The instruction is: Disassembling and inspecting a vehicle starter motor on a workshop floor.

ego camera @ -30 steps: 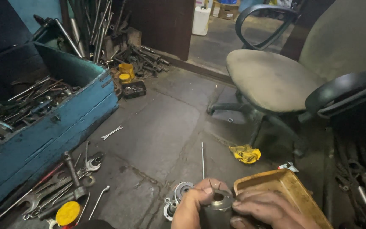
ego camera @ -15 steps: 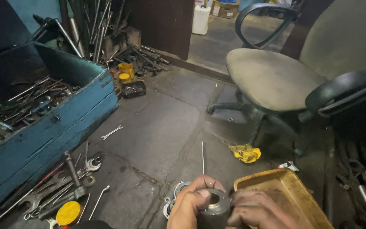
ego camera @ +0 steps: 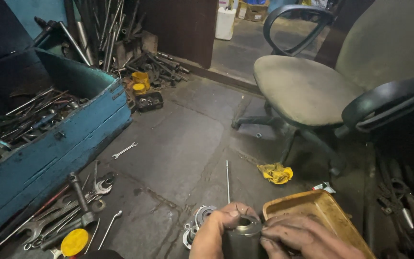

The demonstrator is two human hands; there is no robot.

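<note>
Since 0.5 s ago we have lifted the grey metal cylinder slightly, so its hollow top faces us. Our left hand wraps its side, fingers clamped, to steady it; our right hand pinches the rim from the other side. It sits low between both hands, just beside the yellow tray, above bearings on the floor.

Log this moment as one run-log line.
left hand: grips metal cylinder | right hand: fingers on its rim | beside: yellow tray | floor: wrenches
</note>
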